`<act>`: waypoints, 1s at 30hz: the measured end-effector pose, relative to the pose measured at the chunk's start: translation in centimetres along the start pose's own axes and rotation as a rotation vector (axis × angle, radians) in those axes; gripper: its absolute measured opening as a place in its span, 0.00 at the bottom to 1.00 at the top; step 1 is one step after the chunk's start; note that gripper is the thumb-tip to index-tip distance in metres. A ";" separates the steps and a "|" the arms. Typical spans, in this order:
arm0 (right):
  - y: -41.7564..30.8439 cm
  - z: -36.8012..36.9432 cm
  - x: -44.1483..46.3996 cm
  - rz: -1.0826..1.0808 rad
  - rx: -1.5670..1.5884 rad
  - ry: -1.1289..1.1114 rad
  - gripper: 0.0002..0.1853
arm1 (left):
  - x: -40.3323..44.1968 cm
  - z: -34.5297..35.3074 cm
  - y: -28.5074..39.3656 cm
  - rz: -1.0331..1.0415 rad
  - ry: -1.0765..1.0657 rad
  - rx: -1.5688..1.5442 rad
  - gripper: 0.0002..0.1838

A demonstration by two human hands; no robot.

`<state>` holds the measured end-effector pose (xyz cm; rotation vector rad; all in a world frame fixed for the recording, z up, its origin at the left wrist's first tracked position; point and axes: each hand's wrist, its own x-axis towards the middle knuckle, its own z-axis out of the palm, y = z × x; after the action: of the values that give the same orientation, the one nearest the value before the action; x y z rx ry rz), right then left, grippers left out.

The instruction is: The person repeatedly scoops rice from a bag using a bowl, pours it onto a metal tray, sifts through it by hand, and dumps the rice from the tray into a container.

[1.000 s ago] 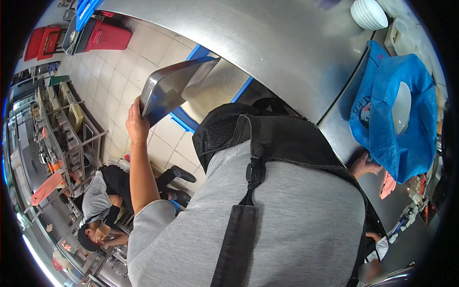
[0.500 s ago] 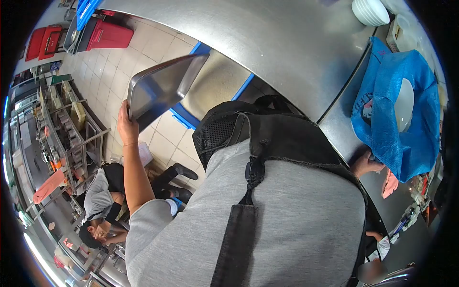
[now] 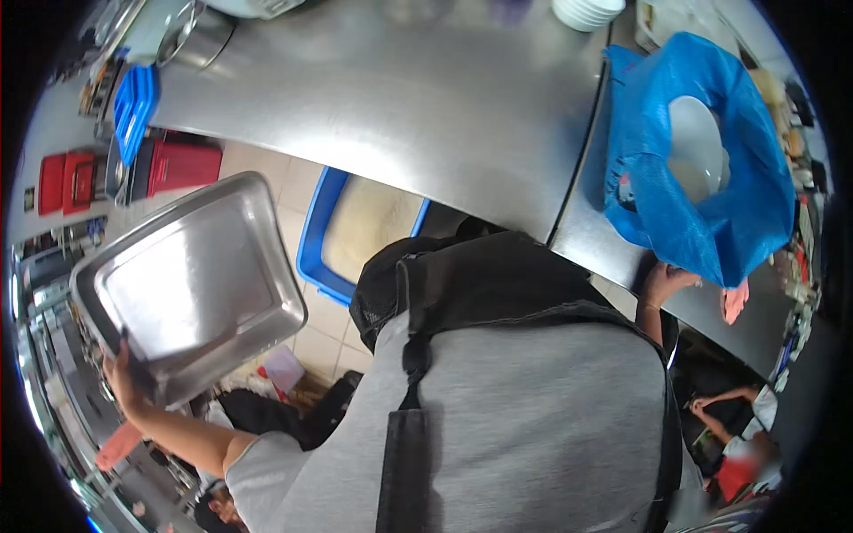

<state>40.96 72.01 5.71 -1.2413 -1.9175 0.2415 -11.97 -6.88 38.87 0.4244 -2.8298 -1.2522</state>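
Note:
My left hand (image 3: 131, 384) grips the near rim of a shallow rectangular metal tray (image 3: 195, 289), with the thumb over its inner side. The tray is held up off the floor at the left, tilted, and its inside shows bare metal. At the right, my right hand (image 3: 668, 282) is at the table's near edge, against the underside of a blue woven bag (image 3: 755, 213). Its fingers look curled, and what they hold, if anything, is hidden. White bowls (image 3: 693, 133) sit inside the open bag. Beside this hand lies a piece of pink cloth (image 3: 735, 304).
A steel table (image 3: 400, 107) runs across the top. Beneath its edge, a blue tub (image 3: 311, 226) holds pale beige contents. Red bins (image 3: 184, 166) stand at the far left. A metal pot (image 3: 200, 40) and stacked white bowls (image 3: 588, 12) are on the table. Other people are at both lower sides.
My left hand has swung the tray left and toward me, turning its inside into view. My right hand stays by the blue bag. The view has shifted, showing more of the table's left end.

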 end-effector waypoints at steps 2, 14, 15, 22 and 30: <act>0.7 0.0 -0.1 -0.031 -0.169 -0.017 0.38 | -0.6 -0.6 1.8 0.025 0.087 -0.039 0.31; 0.8 0.7 -0.8 0.024 -0.087 0.037 0.37 | 2.2 31.2 3.1 -0.102 -0.456 -0.327 0.23; 0.3 0.5 -0.8 0.015 -0.141 0.050 0.39 | 1.8 34.3 3.7 -0.039 -0.423 -0.182 0.25; -2.9 -2.9 -0.2 0.006 -0.341 -0.024 0.42 | -1.5 47.1 10.1 0.117 -0.846 -0.169 0.23; -3.6 -3.8 1.0 0.088 -0.249 -0.017 0.42 | -1.2 50.4 21.8 1.190 -0.317 0.867 0.31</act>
<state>41.09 70.06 10.62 -1.4926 -1.9536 0.0596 -22.30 43.88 20.71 -1.3624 -2.7384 0.1516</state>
